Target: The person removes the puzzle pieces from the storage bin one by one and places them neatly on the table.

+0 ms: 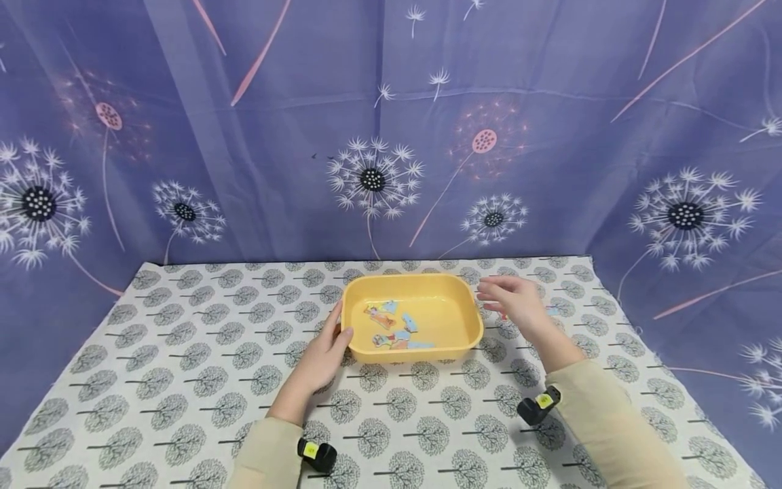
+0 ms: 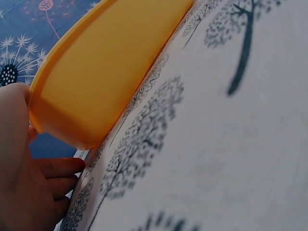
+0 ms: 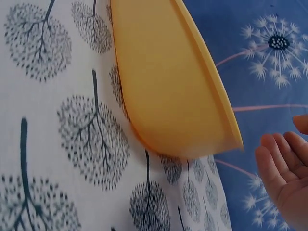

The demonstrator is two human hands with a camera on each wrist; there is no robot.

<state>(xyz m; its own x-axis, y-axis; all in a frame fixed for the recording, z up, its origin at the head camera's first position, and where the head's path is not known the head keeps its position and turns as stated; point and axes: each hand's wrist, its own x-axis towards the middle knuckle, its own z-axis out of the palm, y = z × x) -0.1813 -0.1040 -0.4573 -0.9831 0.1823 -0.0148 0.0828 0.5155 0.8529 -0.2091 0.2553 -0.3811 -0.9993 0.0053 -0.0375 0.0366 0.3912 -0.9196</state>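
A yellow plastic tray [image 1: 427,288] with raised walls sits on the table. Inside it lie several small flat colourful cutouts, among them an orange-and-blue piece [image 1: 381,318] and a blue piece [image 1: 408,323]. My left hand [image 1: 324,353] grips the tray's left end, thumb over the rim; in the left wrist view its fingers [image 2: 62,167] reach low beside the outer wall. Past the right end, my right hand [image 1: 516,302] hovers with extended fingers, apart from the rim and holding nothing visible. A red bit [image 1: 504,316] and a light blue bit [image 1: 552,310] show around this hand, mostly hidden.
A white cloth with grey tree prints covers the table [image 1: 201,380]. Behind it and along the sides hangs a purple-blue curtain [image 1: 293,170] with dandelion prints. Each wrist wears a small black camera, such as the left wrist camera [image 1: 320,456].
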